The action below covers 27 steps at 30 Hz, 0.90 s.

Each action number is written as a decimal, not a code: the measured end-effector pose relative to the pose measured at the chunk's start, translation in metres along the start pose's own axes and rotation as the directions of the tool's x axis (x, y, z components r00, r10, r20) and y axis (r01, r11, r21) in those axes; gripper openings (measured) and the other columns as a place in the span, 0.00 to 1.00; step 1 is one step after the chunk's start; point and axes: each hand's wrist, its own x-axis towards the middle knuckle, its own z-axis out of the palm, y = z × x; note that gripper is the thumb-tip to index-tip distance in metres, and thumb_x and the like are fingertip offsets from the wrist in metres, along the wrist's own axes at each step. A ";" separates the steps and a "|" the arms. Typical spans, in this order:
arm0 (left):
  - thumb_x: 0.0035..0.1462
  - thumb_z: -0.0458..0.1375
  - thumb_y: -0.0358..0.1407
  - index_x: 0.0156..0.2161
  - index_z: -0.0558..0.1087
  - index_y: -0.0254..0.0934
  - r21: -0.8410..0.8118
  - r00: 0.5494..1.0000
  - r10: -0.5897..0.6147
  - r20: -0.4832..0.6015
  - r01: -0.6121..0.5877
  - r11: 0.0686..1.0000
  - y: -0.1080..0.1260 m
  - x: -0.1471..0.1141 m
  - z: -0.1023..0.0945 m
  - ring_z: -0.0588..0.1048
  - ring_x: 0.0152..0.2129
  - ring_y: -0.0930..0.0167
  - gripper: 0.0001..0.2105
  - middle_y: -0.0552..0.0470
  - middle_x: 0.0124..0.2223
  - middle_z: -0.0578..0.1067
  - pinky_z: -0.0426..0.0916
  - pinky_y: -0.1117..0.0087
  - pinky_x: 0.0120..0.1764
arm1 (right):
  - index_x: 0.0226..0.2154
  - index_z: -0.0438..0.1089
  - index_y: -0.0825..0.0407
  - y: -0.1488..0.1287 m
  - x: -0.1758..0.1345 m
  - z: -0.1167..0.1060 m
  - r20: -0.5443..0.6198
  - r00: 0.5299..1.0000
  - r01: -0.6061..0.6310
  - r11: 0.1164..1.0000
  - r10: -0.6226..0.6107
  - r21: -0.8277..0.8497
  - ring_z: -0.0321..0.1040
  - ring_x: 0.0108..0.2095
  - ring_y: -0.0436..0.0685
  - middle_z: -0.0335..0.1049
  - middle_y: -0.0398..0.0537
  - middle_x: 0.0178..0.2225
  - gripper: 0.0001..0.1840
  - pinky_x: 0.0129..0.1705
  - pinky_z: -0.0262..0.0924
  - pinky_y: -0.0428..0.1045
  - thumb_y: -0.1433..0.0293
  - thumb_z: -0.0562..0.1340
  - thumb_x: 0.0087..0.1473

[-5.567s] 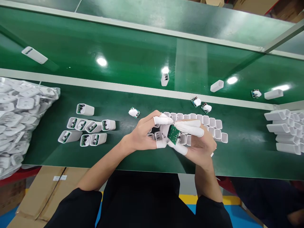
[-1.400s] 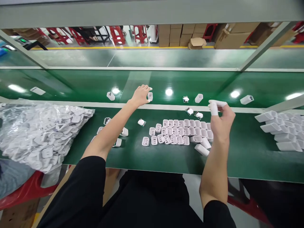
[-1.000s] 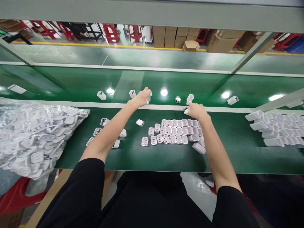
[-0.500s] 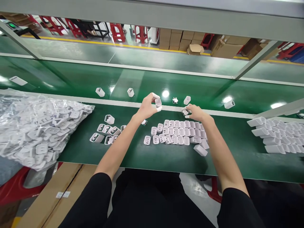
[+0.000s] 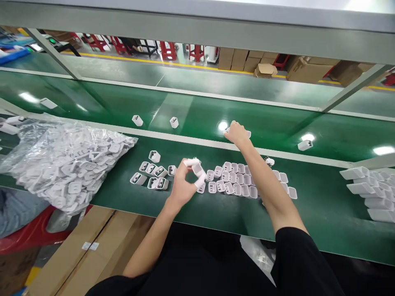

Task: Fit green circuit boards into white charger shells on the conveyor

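My left hand (image 5: 182, 183), closed with white finger covers on its fingertips, pinches a hollow white plastic charger housing (image 5: 197, 169) above the table. My right hand (image 5: 237, 133) reaches past the pale ledge over the green conveyor belt. Its fingers curl closed downward, and what they hold is hidden. A white housing (image 5: 248, 134) shows partly behind that hand. Below the right forearm lies a small circuit board with a white part (image 5: 269, 161). Rows of open white housings (image 5: 240, 178) stand under and left of the right forearm. Left of my left hand are housings with dark parts inside (image 5: 160, 171).
A clear plastic bag of flat white pieces (image 5: 77, 160) lies on the left. More white housings (image 5: 375, 193) are stacked at right. Single housings (image 5: 174, 122) sit on the belt (image 5: 197, 111). A metal frame bar (image 5: 197, 35) crosses overhead.
My left hand has come down and nearer to me, still holding the housing. My right hand has left the spot by the ledge and reaches farther over the belt. The view has shifted.
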 end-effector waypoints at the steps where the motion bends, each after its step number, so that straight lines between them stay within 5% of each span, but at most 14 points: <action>1: 0.64 0.71 0.32 0.57 0.78 0.47 0.028 1.000 0.019 0.012 -0.020 0.999 0.006 -0.014 -0.006 0.82 0.42 0.66 0.18 0.52 0.47 0.77 0.82 0.60 0.49 | 0.65 0.67 0.61 -0.007 0.007 0.003 0.001 0.999 -0.045 0.999 0.045 -0.002 0.77 0.58 0.79 0.74 0.79 0.60 0.28 0.58 0.72 0.66 0.60 0.60 0.72; 5: 0.63 0.69 0.28 0.60 0.77 0.50 0.095 0.998 0.056 0.039 -0.059 0.994 0.029 -0.062 -0.028 0.80 0.36 0.65 0.23 0.53 0.43 0.77 0.81 0.58 0.44 | 0.66 0.66 0.61 -0.022 0.018 0.017 0.039 0.985 -0.170 0.985 0.171 -0.018 0.78 0.59 0.77 0.70 0.77 0.63 0.27 0.59 0.72 0.63 0.59 0.59 0.75; 11: 0.60 0.69 0.27 0.64 0.75 0.53 0.008 0.994 0.013 0.108 -0.014 1.000 0.037 -0.100 -0.051 0.84 0.38 0.61 0.29 0.48 0.48 0.80 0.85 0.55 0.40 | 0.67 0.65 0.62 -0.033 0.020 0.023 0.080 0.984 -0.154 0.986 0.159 -0.067 0.78 0.57 0.76 0.69 0.77 0.65 0.29 0.58 0.69 0.63 0.63 0.62 0.72; 16: 0.60 0.70 0.27 0.63 0.75 0.54 -0.061 0.988 -0.062 0.142 0.071 0.996 0.024 -0.105 -0.072 0.84 0.36 0.63 0.28 0.49 0.47 0.81 0.85 0.56 0.41 | 0.59 0.69 0.54 -0.045 0.005 0.012 0.104 0.994 -0.015 0.998 0.022 -0.065 0.75 0.54 0.72 0.76 0.67 0.59 0.19 0.56 0.67 0.61 0.66 0.62 0.69; 21: 0.60 0.70 0.27 0.61 0.77 0.53 -0.089 0.992 -0.051 0.111 0.061 0.994 0.013 -0.100 -0.092 0.83 0.36 0.63 0.27 0.50 0.46 0.81 0.85 0.57 0.40 | 0.50 0.69 0.47 -0.072 -0.045 0.019 0.155 0.971 0.190 0.981 -0.184 -0.023 0.76 0.51 0.66 0.78 0.57 0.56 0.10 0.52 0.67 0.56 0.63 0.64 0.70; 27: 0.57 0.74 0.29 0.60 0.79 0.51 -0.166 0.984 -0.123 0.131 0.144 0.975 -0.001 -0.099 -0.099 0.87 0.41 0.62 0.27 0.51 0.48 0.85 0.86 0.57 0.47 | 0.46 0.69 0.48 -0.091 -0.081 0.022 0.126 0.976 0.180 0.984 -0.177 -0.012 0.78 0.43 0.67 0.79 0.57 0.48 0.06 0.47 0.68 0.58 0.67 0.65 0.68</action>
